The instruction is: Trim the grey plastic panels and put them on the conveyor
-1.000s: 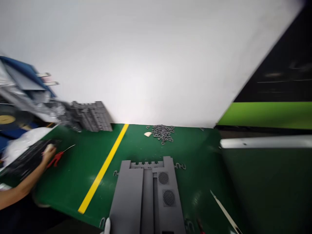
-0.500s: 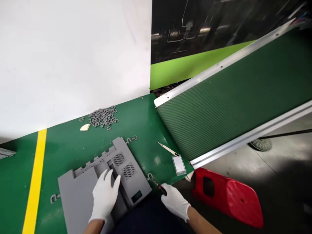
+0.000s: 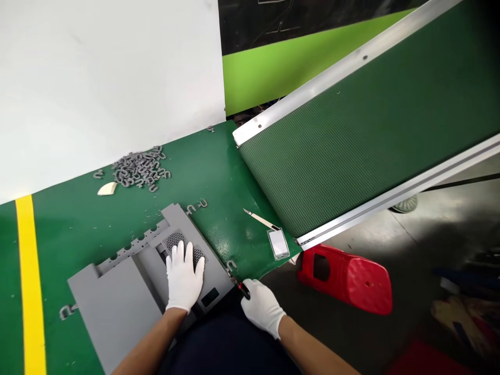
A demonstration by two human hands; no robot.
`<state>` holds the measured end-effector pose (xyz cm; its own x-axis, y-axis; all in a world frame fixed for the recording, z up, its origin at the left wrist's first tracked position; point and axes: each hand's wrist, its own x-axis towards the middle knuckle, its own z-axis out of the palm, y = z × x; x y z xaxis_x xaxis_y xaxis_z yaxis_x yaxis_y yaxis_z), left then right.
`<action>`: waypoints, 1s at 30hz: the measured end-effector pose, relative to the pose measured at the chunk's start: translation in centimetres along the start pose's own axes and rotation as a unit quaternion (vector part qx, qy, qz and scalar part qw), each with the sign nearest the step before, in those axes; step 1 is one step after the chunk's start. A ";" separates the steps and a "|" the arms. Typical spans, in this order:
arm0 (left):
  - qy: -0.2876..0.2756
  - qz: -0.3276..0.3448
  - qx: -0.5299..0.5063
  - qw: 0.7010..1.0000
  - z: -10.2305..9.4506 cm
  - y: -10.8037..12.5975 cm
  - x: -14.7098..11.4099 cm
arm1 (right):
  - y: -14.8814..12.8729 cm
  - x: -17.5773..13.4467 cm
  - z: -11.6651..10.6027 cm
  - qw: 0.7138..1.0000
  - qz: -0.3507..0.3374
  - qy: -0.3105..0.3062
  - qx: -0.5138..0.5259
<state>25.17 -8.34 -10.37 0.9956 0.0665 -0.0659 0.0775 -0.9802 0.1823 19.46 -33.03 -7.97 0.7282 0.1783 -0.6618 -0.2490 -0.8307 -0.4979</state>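
A grey plastic panel (image 3: pixel 117 297) with two round grilles and a notched edge lies on the green tabletop (image 3: pixel 219 177). Spread flat on it, near the grilles, is my left hand (image 3: pixel 185 278) in a white glove, fingers apart. My right hand (image 3: pixel 262 307), gloved too, is closed round the black and red handles of small pliers (image 3: pixel 242 287). The metal jaws are at the panel's right edge, beside a grey U-shaped clip (image 3: pixel 232 266); whether they grip it I cannot tell. More such clips sit at the panel's far corner (image 3: pixel 196 206) and left edge (image 3: pixel 68 311).
Loose grey clips (image 3: pixel 138 167) form a pile near the white wall, beside a cream wedge (image 3: pixel 107 188). A craft knife (image 3: pixel 260 219) and a clear card holder (image 3: pixel 278 244) lie right of the panel. Beyond are a green conveyor belt (image 3: pixel 351 140) and a red plastic stool (image 3: pixel 346 278).
My left hand has slid up and right across the panel onto the grilles. The pliers have come closer to the panel's right edge. The whole view has shifted.
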 end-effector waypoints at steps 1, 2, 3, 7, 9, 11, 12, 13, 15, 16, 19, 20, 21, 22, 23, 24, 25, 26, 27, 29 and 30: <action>-0.002 0.001 0.002 1.000 0.0 0.0 0.0 | 0.1 0.0 0.0 1.000 -0.002 0.001 0.002; -0.003 0.002 0.004 1.000 0.0 -0.1 0.0 | 0.1 0.0 0.0 1.000 -0.003 0.001 0.004; -0.004 0.002 0.006 1.000 0.0 -0.1 0.0 | 0.2 0.0 0.1 1.000 -0.005 0.002 0.006; -0.005 0.000 0.011 1.000 -0.1 0.0 0.0 | 0.0 0.5 0.1 1.000 -0.015 0.016 -0.005; -0.005 0.000 0.008 1.000 -0.1 0.1 0.0 | 0.0 0.8 0.2 0.999 -0.021 0.025 -0.020; -0.006 0.000 0.004 1.000 -0.2 0.1 0.0 | 0.1 1.1 0.2 0.999 -0.026 0.029 -0.030; -0.006 0.001 0.001 1.000 -0.3 0.2 0.0 | 0.1 1.2 0.2 0.999 -0.027 0.029 -0.033; -0.006 0.001 -0.002 1.000 -0.3 0.2 0.0 | 0.1 1.3 0.3 0.999 -0.028 0.029 -0.035; -0.005 0.002 -0.006 1.000 -0.3 0.2 -0.1 | 0.1 1.4 0.3 0.998 -0.030 0.033 -0.040; -0.003 0.002 -0.007 1.000 -0.3 0.2 -0.1 | 0.0 1.4 0.4 0.998 -0.031 0.037 -0.040; 0.001 0.000 -0.002 1.000 -0.3 0.2 -0.3 | -0.1 1.4 0.6 0.998 -0.034 0.045 -0.025; 0.002 -0.001 0.001 1.000 -0.2 0.2 -0.4 | -0.1 1.5 0.6 0.998 -0.037 0.043 -0.016; 0.002 -0.002 0.002 1.000 -0.2 0.2 -0.5 | 0.0 1.6 0.7 0.998 -0.039 0.038 -0.008; 0.001 -0.002 0.003 1.000 -0.1 0.2 -0.5 | 0.1 1.7 0.7 0.999 -0.040 0.034 -0.004; 0.000 -0.003 0.003 1.000 -0.1 0.2 -0.6 | 0.1 1.8 0.8 0.999 -0.039 0.030 -0.006; -0.001 -0.005 0.003 1.000 -0.1 0.2 -0.7 | 0.2 1.9 0.8 0.999 -0.036 0.027 -0.012; -0.001 -0.007 0.002 1.000 -0.1 0.2 -0.7 | 0.2 1.9 0.8 0.999 -0.033 0.024 -0.018; -0.001 -0.011 0.002 1.000 -0.1 0.2 -0.8 | 0.2 2.0 0.7 0.999 -0.029 0.021 -0.022; -0.002 -0.016 0.001 1.000 -0.2 0.3 -0.9 | 0.1 1.9 0.7 0.999 -0.025 0.017 -0.019; -0.008 -0.027 -0.003 1.000 -0.4 0.4 -1.2 | -0.1 1.6 0.5 1.000 -0.021 0.001 0.011; -0.014 -0.031 -0.006 0.999 -0.6 0.5 -1.3 | -0.1 1.3 0.4 0.999 -0.017 -0.007 0.031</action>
<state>23.94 -8.85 -9.57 0.9871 0.1214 -0.1041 0.1395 -0.9719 0.1897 20.16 -32.49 -9.02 0.7276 0.2148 -0.6515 -0.2630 -0.7897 -0.5542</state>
